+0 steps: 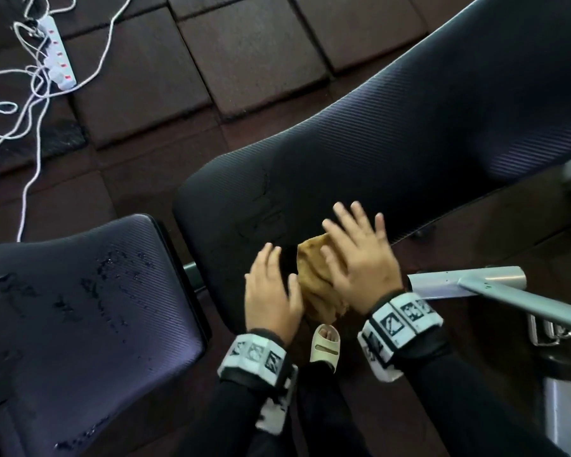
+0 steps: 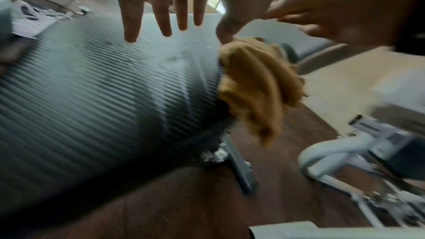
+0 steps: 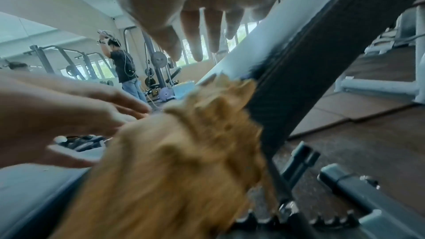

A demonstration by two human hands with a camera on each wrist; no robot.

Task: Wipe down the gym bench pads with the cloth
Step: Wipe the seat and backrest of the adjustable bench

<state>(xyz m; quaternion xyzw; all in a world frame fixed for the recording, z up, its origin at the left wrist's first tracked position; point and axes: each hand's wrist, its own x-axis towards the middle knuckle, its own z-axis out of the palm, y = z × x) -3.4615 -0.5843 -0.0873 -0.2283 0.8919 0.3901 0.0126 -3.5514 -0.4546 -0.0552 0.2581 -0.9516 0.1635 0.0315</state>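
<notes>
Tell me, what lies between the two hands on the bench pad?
The tan cloth, bunched at the back pad's near edge, lies between the left hand and the right hand; the head view shows it best.

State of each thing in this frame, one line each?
cloth: bunched, draped over the back pad's near edge.
back pad: faint wet marks near the cloth.
seat pad: droplets on it.
left hand: fingers straight, beside the cloth.
right hand: fingers spread, over the cloth.
</notes>
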